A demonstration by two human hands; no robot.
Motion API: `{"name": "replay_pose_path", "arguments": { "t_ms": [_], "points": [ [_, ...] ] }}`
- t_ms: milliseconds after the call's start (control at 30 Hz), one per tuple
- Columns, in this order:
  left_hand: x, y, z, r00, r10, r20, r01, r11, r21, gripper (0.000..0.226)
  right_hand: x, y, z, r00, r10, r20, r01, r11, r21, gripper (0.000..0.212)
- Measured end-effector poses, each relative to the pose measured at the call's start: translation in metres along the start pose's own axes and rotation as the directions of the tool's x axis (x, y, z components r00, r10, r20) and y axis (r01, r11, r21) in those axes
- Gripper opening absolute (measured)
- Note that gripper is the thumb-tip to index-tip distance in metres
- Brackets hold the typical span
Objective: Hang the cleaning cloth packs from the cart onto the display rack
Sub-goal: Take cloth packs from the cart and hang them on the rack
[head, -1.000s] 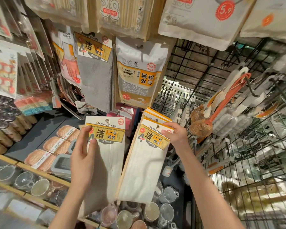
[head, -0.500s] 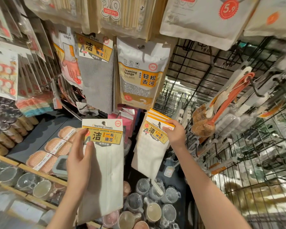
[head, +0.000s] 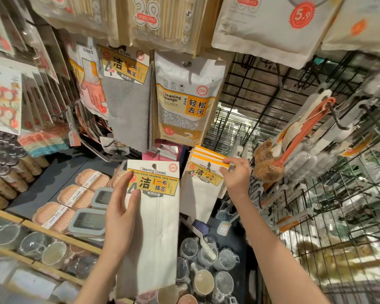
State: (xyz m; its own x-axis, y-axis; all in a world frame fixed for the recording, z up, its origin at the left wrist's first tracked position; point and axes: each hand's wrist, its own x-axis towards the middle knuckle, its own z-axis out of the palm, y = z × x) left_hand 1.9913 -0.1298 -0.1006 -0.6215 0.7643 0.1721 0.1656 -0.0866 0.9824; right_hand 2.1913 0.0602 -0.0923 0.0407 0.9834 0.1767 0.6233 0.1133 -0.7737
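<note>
My right hand (head: 236, 177) has pushed the hanging white cleaning-towel packs (head: 203, 189) back along their peg, pinching the header; my left hand (head: 121, 212) grips the next white yellow-labelled pack (head: 156, 220) ready below.

Hung overhead: a cleaning sponge pack (head: 184, 99), a household gloves pack (head: 87, 77), an orange-handled brush (head: 294, 141) on the wire grid; below, peach soap boxes (head: 75, 196), grey-lidded containers (head: 86, 222) and clear cups (head: 204, 266).

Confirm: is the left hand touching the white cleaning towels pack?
Touching. Head view: left hand grips the white cleaning towels pack, fingers overlapping its yellow label.
</note>
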Motion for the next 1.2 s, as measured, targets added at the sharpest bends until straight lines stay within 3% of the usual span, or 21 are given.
{"name": "replay_pose_path", "arguments": {
  "t_ms": [133,233,433,633,967,1200],
  "points": [
    [-0.002,0.007,0.013,0.998,0.013,0.056,-0.012,0.999,-0.031,0.04,-0.014,-0.018,-0.018,0.984,-0.135,0.117,0.112,0.976,0.185,0.012],
    [-0.005,0.011,0.024,0.995,0.021,0.097,-0.017,0.999,-0.044,0.04,-0.027,-0.039,-0.027,0.941,-0.199,0.275,0.105,0.941,0.322,0.009],
    [-0.012,0.017,0.039,0.988,0.01,0.157,0.005,0.995,-0.099,0.041,-0.045,-0.058,-0.029,0.843,-0.178,0.508,0.012,0.95,0.313,0.031],
    [-0.02,0.022,0.046,0.982,0.013,0.19,0.009,0.994,-0.111,0.043,-0.054,-0.05,-0.026,0.841,-0.179,0.511,-0.025,0.93,0.366,0.036],
    [-0.027,0.018,0.043,0.975,-0.099,0.201,0.129,0.982,-0.139,0.058,-0.056,-0.044,-0.027,0.855,-0.183,0.484,-0.013,0.927,0.374,0.022],
    [-0.028,0.005,0.034,0.975,-0.203,0.089,0.209,0.976,-0.056,0.052,-0.056,-0.033,-0.022,0.911,-0.131,0.391,-0.044,0.912,0.408,0.028]
  ]
}}
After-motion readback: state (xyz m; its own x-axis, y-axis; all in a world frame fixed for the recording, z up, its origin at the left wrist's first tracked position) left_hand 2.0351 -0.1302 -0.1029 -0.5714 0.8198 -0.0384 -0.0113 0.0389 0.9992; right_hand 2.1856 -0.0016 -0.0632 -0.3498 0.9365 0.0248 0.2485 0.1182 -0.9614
